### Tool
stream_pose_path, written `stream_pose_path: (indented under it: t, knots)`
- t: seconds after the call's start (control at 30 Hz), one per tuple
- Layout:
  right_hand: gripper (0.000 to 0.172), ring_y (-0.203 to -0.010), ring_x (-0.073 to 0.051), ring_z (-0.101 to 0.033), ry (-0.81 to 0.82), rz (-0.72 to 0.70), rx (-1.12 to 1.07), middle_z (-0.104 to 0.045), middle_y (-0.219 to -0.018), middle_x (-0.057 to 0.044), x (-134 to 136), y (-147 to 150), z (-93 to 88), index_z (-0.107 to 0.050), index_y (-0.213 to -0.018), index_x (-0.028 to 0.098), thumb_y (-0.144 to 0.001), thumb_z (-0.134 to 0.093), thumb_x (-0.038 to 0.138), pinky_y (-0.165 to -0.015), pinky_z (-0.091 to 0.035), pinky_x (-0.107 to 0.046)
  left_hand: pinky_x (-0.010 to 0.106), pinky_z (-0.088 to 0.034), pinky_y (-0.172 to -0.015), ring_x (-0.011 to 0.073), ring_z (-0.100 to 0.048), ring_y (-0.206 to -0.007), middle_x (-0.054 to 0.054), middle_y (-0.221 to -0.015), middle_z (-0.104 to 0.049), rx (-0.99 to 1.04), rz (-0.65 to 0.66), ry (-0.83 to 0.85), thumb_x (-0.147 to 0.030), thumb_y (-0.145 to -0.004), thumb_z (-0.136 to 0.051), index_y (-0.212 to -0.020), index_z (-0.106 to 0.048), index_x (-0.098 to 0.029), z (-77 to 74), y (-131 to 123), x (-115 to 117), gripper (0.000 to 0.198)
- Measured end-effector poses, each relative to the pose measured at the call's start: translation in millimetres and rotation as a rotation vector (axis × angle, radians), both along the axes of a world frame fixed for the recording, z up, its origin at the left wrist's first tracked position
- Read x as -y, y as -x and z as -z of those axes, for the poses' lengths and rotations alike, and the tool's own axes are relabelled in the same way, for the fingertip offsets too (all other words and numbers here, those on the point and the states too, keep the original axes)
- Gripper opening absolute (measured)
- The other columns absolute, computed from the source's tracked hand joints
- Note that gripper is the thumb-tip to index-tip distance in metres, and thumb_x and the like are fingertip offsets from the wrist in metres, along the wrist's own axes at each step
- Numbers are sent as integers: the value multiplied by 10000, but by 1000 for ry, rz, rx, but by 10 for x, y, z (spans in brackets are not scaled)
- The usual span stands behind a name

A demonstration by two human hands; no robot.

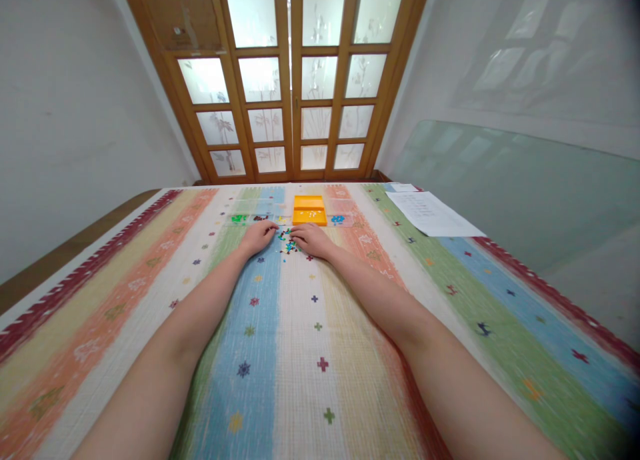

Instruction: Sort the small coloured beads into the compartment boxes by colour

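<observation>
A mixed pile of tiny coloured pieces (289, 245), bead-like but too small to name surely, lies on the striped tablecloth between my hands. My left hand (259, 237) rests just left of the pile, its fingertips drawn together; whatever they may pinch is too small to make out. On the right side, my right hand (312, 239) lies low with fingers reaching over the pile's edge, somewhat apart. Beyond the hands are sorted groups: green pieces (239, 218), dark red pieces (261, 218), yellow pieces (281, 219) and blue pieces (338, 219). White pieces (313, 214) sit in an open orange box (309, 202).
Printed paper sheets (433, 213) lie at the table's far right. The striped tablecloth (295, 353) covers the table. Wooden doors with glass panes (293, 80) stand behind it, and a glass panel (500, 187) leans by the right wall.
</observation>
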State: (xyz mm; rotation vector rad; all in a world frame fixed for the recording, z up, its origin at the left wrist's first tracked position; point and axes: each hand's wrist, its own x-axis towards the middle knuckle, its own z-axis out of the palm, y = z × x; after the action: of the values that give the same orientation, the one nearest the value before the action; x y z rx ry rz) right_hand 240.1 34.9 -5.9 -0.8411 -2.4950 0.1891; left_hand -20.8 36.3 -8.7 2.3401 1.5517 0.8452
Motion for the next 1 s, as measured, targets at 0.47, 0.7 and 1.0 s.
stream_pose_path:
  t: [0.47,0.7,1.0]
  knots:
    - [271,-1128,-203,-656,63,161,-196,-744,-1182,-84,-153,-52,112,-766,-1169,205,-1075,-513,217,-1010,-478,-323,459,-385,-1228,262,-561,-1363,84,-1417,-681,-171,361,-101,-329,-1012,-561,-1334,-724,-247,-37,-247,107,370]
    - [258,-1087,-206,-662,28,168,-181,-751,-1145,-84,-163,-30,128,-774,-1128,201,-1077,-525,246,-973,-476,-318,451,-375,-1231,264,-554,-1348,54,-1387,-714,-264,408,-90,-272,-1034,-482,-1299,-758,-260,-102,-302,142,383]
    - [252,-1052,-202,-661,18,177,-170,-751,-1100,-76,-144,-41,102,-773,-1101,200,-1079,-527,252,-945,-469,-308,449,-354,-1247,261,-540,-1376,66,-1447,-677,-287,423,-150,-291,-1036,-504,-1341,-739,-264,-128,-343,189,386]
